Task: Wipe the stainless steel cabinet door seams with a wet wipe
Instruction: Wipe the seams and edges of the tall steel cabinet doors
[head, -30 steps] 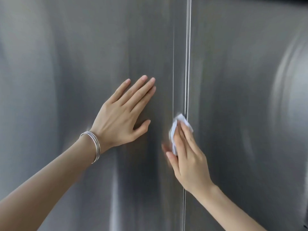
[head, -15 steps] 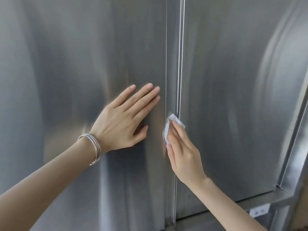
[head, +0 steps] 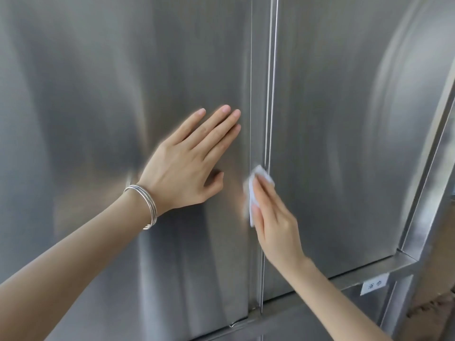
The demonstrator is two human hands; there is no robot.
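Wet wipe (head: 253, 190) at centre frame, pressed onto vertical seam (head: 269, 94) between left door (head: 98, 94) and right door (head: 344, 119). Under right hand (head: 275, 225): fingers nearly straight, laid flat over it; thumb hidden. Likely light, limp, damp, prone to bunching or sliding on slick steel; best pinned by fingertips, folded edge into groove. Left hand (head: 187, 166) flat on left door, fingers straight, holding nothing. Both doors closed; contents unseen.
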